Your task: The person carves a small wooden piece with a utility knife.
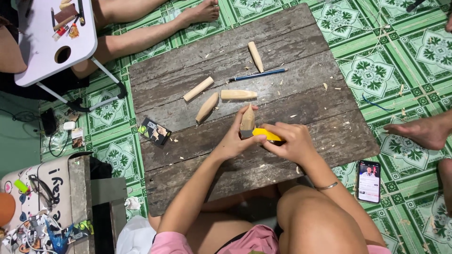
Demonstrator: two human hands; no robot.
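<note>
I am mid-carve, I think. My left hand (233, 141) wraps its fingers round a wood peg (247, 120), held upright over the middle of the board (188, 162). My right hand (293, 143) pinches a yellow knife (267, 135) against its near side. Next cut likely needs a slow, steady push.

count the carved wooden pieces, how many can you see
5. One is in the left hand, a wooden piece against the yellow knife held by the right hand. Four lie on the board.
</note>
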